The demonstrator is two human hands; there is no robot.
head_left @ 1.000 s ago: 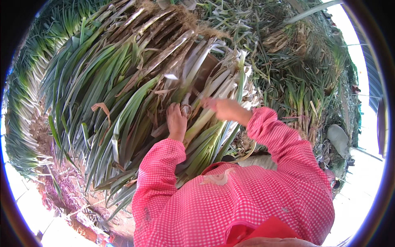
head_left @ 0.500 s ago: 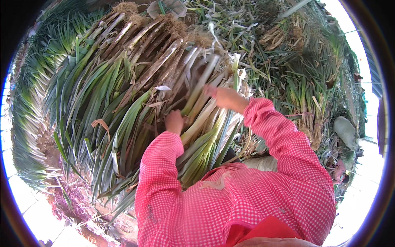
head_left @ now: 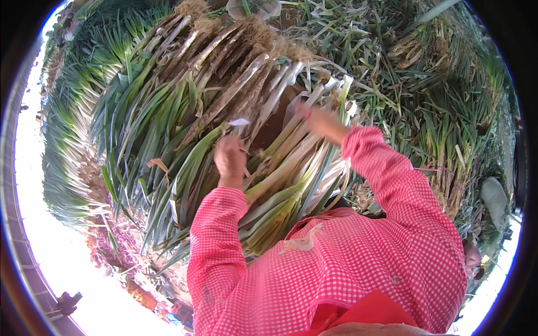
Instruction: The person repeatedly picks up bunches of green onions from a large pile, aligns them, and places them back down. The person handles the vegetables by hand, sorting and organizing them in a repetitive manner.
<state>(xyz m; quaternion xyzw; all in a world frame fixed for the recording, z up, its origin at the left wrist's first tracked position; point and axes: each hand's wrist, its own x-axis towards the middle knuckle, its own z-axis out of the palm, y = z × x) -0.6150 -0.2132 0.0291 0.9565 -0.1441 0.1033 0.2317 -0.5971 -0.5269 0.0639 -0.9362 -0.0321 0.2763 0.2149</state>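
Note:
Several large leeks (head_left: 234, 89) lie heaped before me, roots at the far end and green leaves toward me, with brown dry outer skins on many. My left hand (head_left: 230, 159) is over the middle of the heap beside the green leaves, fingers curled; what they hold, if anything, is hidden. My right hand (head_left: 324, 122) reaches over paler, cleaner leeks (head_left: 288, 168) on the right side. Its fingers are pinched and partly blurred next to a pale, smeared strip I cannot name. A small white scrap (head_left: 239, 122) lies just past my left hand.
A long row of cleaned leeks (head_left: 70, 145) with white stalks curves along the left. Loose green leaves and trimmings (head_left: 358, 61) cover the far right, with another leek pile (head_left: 448, 129) beyond. Purple-pink netting (head_left: 126, 241) lies at the lower left.
My left hand has come up from between the stalks and moved left. The right hand has moved slightly left and away from me. The whole view has shifted, carrying the heap rightward.

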